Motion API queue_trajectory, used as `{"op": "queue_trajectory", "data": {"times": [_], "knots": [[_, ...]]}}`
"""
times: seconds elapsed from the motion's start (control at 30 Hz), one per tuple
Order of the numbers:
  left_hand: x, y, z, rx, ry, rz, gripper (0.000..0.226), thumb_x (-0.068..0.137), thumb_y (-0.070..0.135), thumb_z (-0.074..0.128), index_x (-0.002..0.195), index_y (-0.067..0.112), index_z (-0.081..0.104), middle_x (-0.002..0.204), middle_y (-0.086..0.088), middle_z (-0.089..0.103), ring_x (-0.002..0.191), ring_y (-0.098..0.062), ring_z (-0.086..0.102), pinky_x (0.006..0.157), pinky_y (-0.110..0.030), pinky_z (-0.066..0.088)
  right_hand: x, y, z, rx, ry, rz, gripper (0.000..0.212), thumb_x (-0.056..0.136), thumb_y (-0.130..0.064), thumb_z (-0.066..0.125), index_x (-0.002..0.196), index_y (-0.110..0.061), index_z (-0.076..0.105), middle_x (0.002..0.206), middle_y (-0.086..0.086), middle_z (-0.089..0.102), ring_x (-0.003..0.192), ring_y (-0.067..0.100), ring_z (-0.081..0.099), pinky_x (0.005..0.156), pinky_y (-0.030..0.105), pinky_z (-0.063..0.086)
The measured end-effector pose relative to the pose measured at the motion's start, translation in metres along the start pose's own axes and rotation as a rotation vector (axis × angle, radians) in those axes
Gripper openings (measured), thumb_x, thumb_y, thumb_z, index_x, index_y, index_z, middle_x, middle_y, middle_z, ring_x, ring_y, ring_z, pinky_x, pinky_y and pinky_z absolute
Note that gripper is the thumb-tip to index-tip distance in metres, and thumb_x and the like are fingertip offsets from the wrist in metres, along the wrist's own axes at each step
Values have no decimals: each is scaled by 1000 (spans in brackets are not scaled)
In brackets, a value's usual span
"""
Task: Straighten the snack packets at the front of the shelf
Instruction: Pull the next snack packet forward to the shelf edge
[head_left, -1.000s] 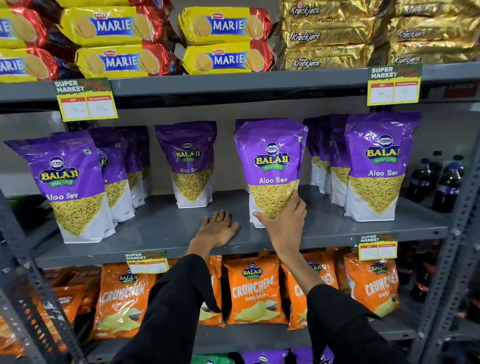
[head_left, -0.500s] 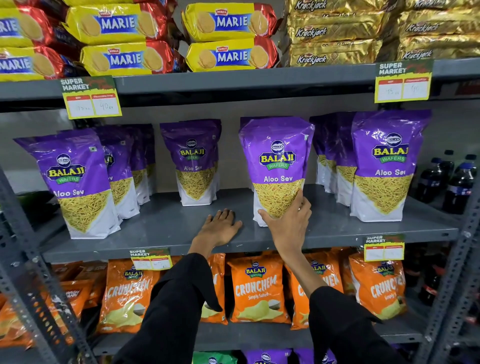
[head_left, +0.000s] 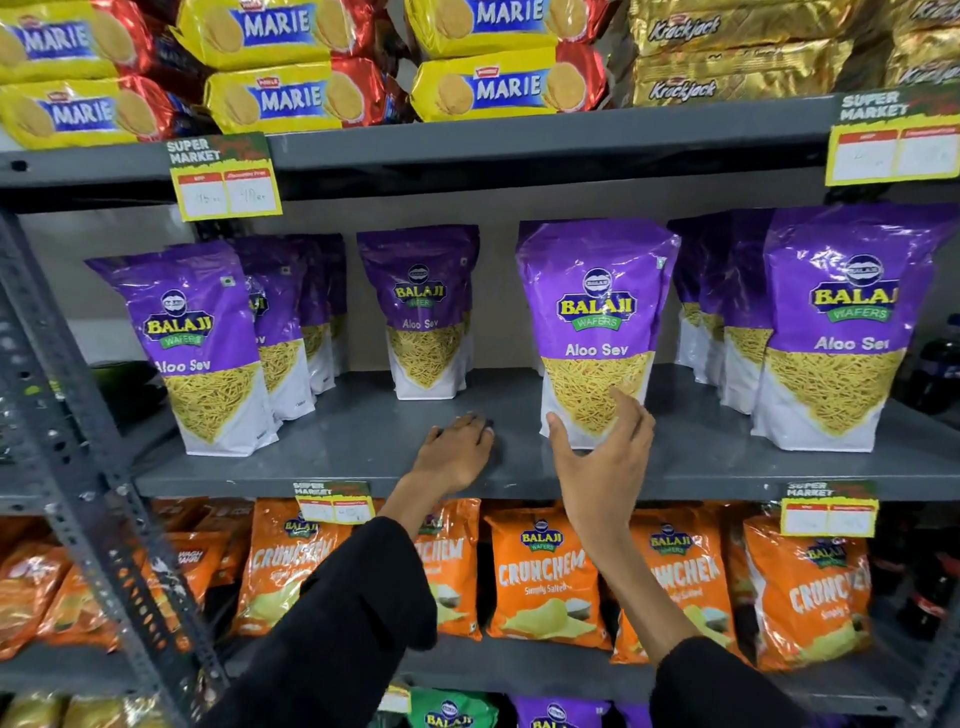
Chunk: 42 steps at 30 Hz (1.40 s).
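Aloo Sev packets stand in a row on the grey middle shelf (head_left: 363, 441), and the one we are working on, the centre-right Aloo Sev packet (head_left: 595, 332), stands upright just behind the front edge, facing us squarely. Our right hand (head_left: 602, 457) is spread at its lower front: the thumb lies by the bottom left corner and the fingertips (head_left: 626, 402) touch the printed face low down, but the fingers are loose and not wrapped around the pouch, so we judge it a light steadying touch, not a grasp. Our left hand (head_left: 457, 452) lies flat, palm down, on the bare shelf just left of the packet, holding nothing.

We expect this pouch to be light, with a soft, slippery film skin and brittle contents, so squeezing it hard would likely crush the sev. Its flat white base lets it stand, yet it looks top-heavy enough to tip if pushed high up. The best hold, we think, is low at both bottom corners or side seams, sliding it along the shelf and not lifting it.

Further left, the recessed Aloo Sev packet (head_left: 423, 312) sits near the back wall, well behind the front edge, and the leftmost Aloo Sev packet (head_left: 202, 348) leans a little; both probably need attention.
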<state>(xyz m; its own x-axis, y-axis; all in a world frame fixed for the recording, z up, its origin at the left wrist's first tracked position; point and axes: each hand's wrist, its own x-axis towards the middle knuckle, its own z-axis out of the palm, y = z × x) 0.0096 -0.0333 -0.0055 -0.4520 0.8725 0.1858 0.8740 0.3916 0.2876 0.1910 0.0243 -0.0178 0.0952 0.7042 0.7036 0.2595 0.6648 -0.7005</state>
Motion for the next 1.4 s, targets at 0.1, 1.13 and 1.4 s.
{"op": "queue_trajectory", "data": {"times": [0.1,1.13,1.4], "knots": [[-12,-32,-11,76,14,-52,48,106,34,27,149,16,41,162,-9,33,149,-27,30,122,-47,18,-11,-26,16,235,-84,-14,54,88,-42,72,130,-17,51,125,0,55,115,14,55,92,35,54],[-4,-214,-58,134,-102,29,63,105,41,20,157,6,15,168,-11,14,155,-27,10,125,-49,9,2,-105,278,-176,-386,349,128,57,-39,95,151,3,18,140,28,42,128,45,48,99,53,48],[-5,-213,-58,122,-79,31,63,104,42,21,157,8,18,167,-10,16,155,-26,11,125,-48,9,-12,-113,264,-196,-352,327,120,58,-38,94,147,1,25,137,27,45,128,45,47,97,54,47]]}}
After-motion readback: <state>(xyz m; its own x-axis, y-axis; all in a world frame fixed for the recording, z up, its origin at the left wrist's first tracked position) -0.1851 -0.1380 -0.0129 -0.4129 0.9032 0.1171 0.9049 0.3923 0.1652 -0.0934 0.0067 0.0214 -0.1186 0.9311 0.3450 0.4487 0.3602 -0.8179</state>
